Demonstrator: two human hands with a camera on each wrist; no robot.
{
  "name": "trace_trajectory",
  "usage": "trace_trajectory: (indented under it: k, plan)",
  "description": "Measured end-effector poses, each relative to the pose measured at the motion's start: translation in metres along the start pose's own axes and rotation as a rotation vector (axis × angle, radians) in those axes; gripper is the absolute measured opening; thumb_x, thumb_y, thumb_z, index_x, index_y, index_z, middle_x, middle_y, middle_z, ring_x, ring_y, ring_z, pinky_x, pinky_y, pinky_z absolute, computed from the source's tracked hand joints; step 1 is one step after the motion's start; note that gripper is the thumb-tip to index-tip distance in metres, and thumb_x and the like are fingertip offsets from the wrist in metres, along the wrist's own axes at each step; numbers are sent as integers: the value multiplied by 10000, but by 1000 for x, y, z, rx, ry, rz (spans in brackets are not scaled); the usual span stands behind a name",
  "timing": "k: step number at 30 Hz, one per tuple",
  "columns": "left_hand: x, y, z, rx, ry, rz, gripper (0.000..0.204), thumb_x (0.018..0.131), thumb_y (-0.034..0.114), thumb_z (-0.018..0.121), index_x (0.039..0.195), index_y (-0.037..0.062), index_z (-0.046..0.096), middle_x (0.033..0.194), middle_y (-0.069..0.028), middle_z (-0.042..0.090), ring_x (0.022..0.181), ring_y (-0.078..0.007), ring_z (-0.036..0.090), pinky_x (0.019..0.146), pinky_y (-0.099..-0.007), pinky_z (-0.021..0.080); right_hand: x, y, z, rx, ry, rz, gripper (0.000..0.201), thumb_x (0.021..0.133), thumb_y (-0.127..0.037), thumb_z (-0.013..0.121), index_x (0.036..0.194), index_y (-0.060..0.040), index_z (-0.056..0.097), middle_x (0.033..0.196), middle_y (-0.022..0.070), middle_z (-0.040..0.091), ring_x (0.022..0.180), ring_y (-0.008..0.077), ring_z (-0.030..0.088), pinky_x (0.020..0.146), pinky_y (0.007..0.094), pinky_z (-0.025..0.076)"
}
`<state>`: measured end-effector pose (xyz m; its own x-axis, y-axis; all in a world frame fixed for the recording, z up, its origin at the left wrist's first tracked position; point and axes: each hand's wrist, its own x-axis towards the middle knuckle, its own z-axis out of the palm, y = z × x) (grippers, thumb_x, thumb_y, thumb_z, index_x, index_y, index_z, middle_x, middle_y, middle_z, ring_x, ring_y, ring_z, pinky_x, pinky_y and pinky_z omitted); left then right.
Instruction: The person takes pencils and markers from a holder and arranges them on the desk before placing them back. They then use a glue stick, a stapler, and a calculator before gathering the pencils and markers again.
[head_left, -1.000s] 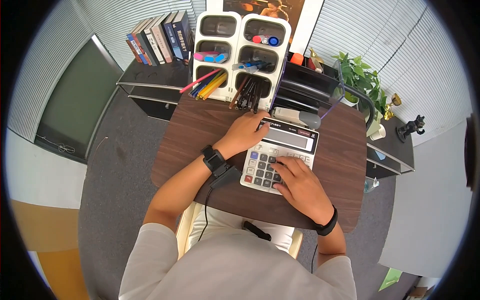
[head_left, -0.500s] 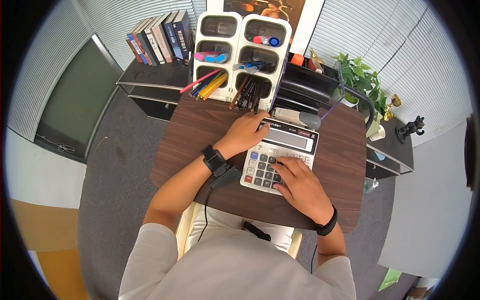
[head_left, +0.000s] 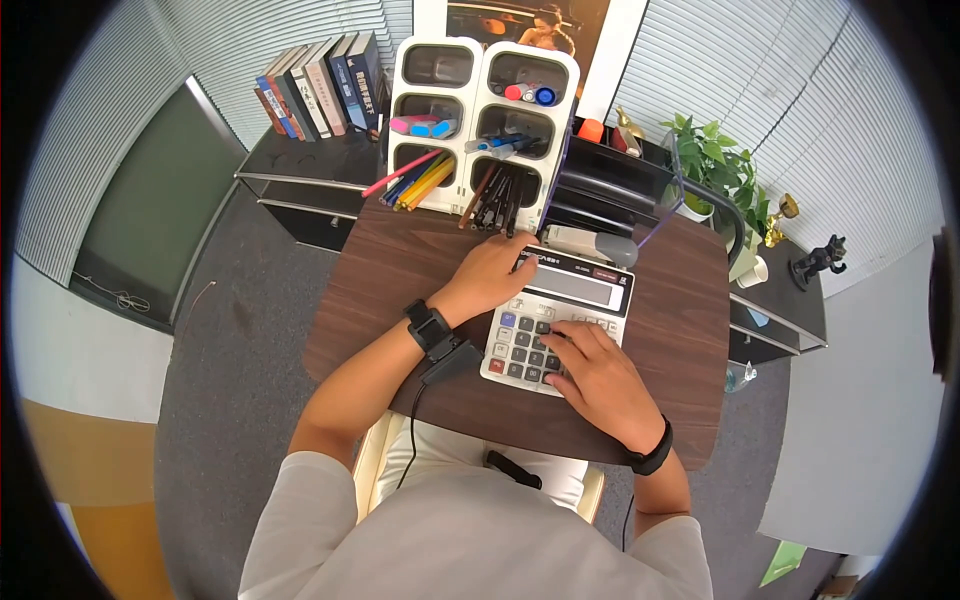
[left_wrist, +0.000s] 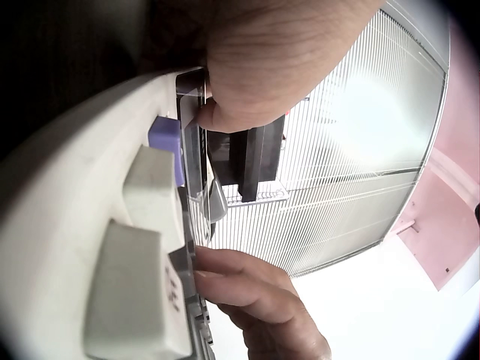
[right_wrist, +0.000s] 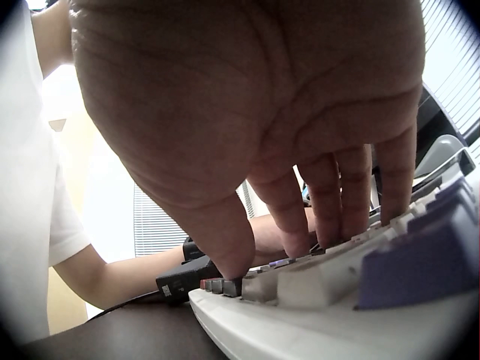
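"Head view first: what was the biggest thing you saw?"

"A dark brown desk (head_left: 375, 262) with rounded corners. Toward its back stood the white organizer (head_left: 473, 120), filled with pens and pencils."

"And the calculator (head_left: 563, 311)?"

"It lay on the desk in front of the organizer, set a little askew. White body, broad and flat, with a glossy black panel across the top."

"Where were the hands?"

"The left hand (head_left: 487, 274) held the upper left corner, thumb on the black panel, fingers at the top edge. The right hand (head_left: 605, 385) gripped nothing; its fingers were relaxed and slightly bent, tips down at the keypad."

"Did the display (head_left: 570, 284) show figures?"

"None I could make out; it was a plain grey strip."

"Tell me about the keys."

"Dark number keys (head_left: 517, 355), thick pale keys (left_wrist: 124, 292) on the left side, one purple key (head_left: 508, 320) above those and one red key (head_left: 497, 366) at the lower left corner."

"Anything smaller?"

"Lettering along the panel, too small to read."
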<state>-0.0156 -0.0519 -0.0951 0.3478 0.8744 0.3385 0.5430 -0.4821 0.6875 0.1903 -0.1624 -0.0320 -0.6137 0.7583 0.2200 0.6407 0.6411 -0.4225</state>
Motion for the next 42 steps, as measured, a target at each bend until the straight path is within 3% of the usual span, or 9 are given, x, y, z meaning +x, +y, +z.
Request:
trace_trajectory:
  k: [12,14,42]
  plan:
    - [0,1,-1,-4,-14,-9,245,902,180,530,1105,42,539,994,-205,622,925,-398,598,791,-438,463,-1,0,1,-15,8,-6,391,785,-124,692,1146,-29,578,1198,106,524,1101,294,515,926,389,450]
    - [0,0,1,-38,12,10,242,900,210,522,1068,37,540,918,-209,630,920,-390,570,805,-477,447,-1,0,0,-17,8,-7,391,784,-123,693,1146,-29,579,1198,106,524,1102,293,515,927,388,449]
    - [0,-5,3,1,23,25,243,893,189,540,1091,49,538,957,-211,624,894,-403,590,771,-460,453,0,-1,0,-9,-11,-4,394,791,-121,681,1157,-25,570,1200,110,524,1095,300,511,928,394,444]
